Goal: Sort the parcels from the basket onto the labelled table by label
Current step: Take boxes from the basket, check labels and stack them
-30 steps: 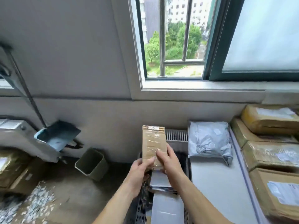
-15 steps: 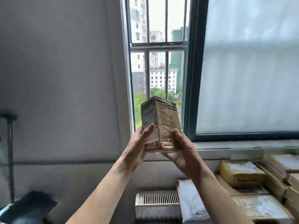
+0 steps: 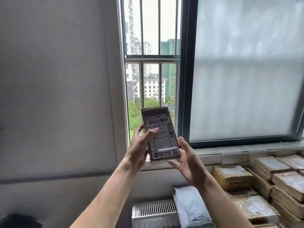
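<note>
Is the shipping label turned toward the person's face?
Yes, the parcel in the left hand shows its barcode label to the camera.

The white shipping label [image 3: 164, 140] on the face of the held parcel [image 3: 162, 127] has a barcode near its top edge. Below it is a line that reads roughly "2A7 247 M12 060", of which only "247" is sure through the blur. A dark strip along the label's bottom edge holds two lines of white Chinese characters, too blurred to read, and the labels on the stacked parcels [image 3: 233, 178] are illegible.
</note>
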Demonstrator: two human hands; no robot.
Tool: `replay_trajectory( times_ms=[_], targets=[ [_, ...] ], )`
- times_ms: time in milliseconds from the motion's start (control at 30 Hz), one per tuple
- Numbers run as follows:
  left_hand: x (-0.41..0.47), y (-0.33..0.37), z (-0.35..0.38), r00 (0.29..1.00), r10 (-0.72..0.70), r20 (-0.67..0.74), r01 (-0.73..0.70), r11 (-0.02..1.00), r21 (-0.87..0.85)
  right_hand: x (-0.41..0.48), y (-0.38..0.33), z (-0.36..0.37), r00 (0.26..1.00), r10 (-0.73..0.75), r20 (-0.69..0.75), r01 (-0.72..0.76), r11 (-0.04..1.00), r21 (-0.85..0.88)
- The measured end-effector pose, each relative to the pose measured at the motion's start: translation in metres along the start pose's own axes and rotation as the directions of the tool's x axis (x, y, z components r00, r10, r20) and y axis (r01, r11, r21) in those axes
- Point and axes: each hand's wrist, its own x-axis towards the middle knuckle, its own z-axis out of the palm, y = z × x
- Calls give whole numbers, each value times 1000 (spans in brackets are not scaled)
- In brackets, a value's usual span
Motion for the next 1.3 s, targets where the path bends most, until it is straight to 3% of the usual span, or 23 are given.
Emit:
replay_trajectory(
  times_ms=[167,567,867,1300],
  targets=[
    [-3,-6,-6,999,5,-38,-3,999,47,-2,1,9,997,-53,56,64,977,-203],
    [-23,12,3,982,172,-83,-159,977,143,-3,-10,45,954,-296,50,301,939,-169],
    [-29,23,-1,969,195,-149,-174,974,145,-3,-14,57,955,-287,77,296,942,-157],
    [-32,-11,-27,998,57,-31,-54,995,82,-10,12,45,978,-210,1,209,969,-129]
  ],
)
